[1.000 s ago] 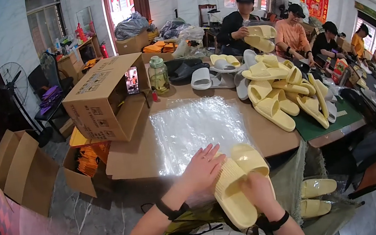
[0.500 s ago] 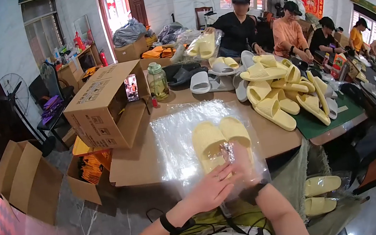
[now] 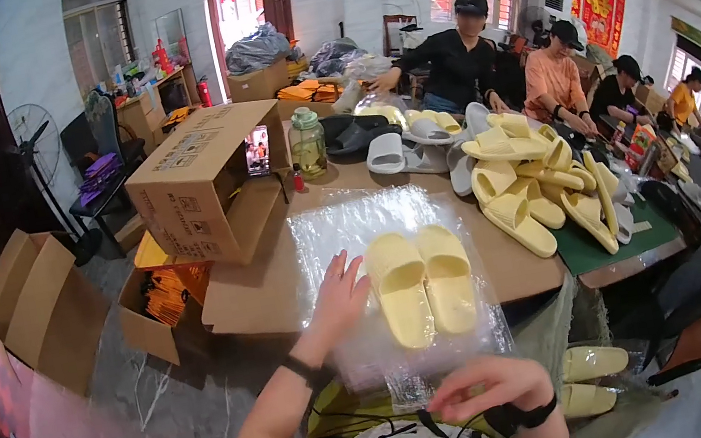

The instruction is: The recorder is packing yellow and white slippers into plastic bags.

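Observation:
A pair of pale yellow slippers [image 3: 402, 289] lies side by side on a stack of clear plastic bags [image 3: 323, 224], heels toward me. Shiny film shows around their lower ends; whether they are fully inside the top bag I cannot tell. My left hand [image 3: 338, 298] rests on the plastic just left of the slippers, fingers spread and holding nothing. Below the bags' near edge, close to my body, is my right hand [image 3: 490, 385]. Its fingers point left, loosely bent and apart from the thumb, with nothing visible in them.
A pile of yellow slippers [image 3: 517, 180] sits at the table's right, with grey slippers [image 3: 400, 154] behind. An open cardboard box [image 3: 204, 184] holding a lit phone [image 3: 257, 151] stands left, beside a glass jar [image 3: 308, 144]. Bagged slippers [image 3: 593, 361] lie lower right. Several people work beyond.
My right hand has come off the slippers and drawn back toward my body. My left hand has shifted left and away from me. The person in black has lowered the bagged slippers.

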Demonstrator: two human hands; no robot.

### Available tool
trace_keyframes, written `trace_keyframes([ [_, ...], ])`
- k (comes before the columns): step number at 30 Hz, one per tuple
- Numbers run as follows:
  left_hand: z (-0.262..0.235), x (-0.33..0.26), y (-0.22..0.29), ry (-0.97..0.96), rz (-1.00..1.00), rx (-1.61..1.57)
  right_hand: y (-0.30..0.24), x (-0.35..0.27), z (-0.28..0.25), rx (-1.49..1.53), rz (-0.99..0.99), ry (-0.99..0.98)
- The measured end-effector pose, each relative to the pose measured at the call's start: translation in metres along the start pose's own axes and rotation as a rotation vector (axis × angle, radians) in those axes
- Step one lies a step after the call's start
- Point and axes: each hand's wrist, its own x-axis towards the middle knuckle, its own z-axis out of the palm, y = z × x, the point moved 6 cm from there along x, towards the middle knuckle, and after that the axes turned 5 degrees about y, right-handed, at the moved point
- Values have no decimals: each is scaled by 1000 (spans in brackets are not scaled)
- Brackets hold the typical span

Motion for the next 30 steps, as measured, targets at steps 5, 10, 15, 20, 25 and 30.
trace_keyframes([
  [5,21,-6,-18,10,29,52,3,25,-75,-171,-27,858],
  [10,31,-7,-14,40,90,175,99,89,-118,-893,154,1032],
  [15,15,-9,0,108,159,187,137,137,-112,-964,383,1045],
  [20,16,-8,2,128,192,177,162,155,-115,-1049,196,1178],
  [25,20,-8,-15,117,52,88,158,141,-115,-876,210,1141],
  [30,31,-4,-6,60,13,-12,156,79,-101,-707,252,1266],
])
